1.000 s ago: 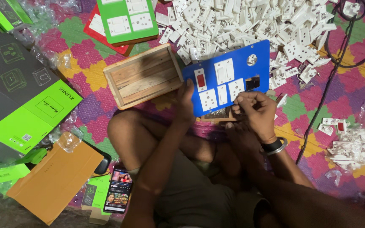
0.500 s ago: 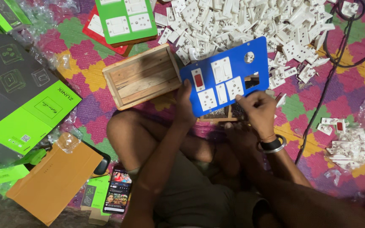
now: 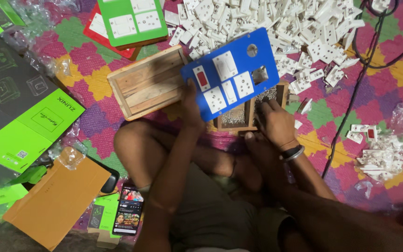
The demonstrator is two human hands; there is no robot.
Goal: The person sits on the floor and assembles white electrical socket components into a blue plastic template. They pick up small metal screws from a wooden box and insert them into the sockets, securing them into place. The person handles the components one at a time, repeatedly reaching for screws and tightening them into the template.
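A blue switch panel with white switches, sockets and one red switch is held tilted over a small wooden tray of screws. My left hand grips the panel's lower left edge. My right hand rests over the screw tray just below the panel's right side, fingers curled down into it; whether it holds a screw is hidden. An open wooden box lies to the left of the panel.
A heap of white switches and sockets fills the top. A green panel lies over a red one at top left. Green and grey cartons, a brown cardboard sheet, a phone and black cables surround my crossed legs.
The blue panel has lifted and tilted away from my right hand. My right hand dropped from the panel's lower edge to the screw tray.
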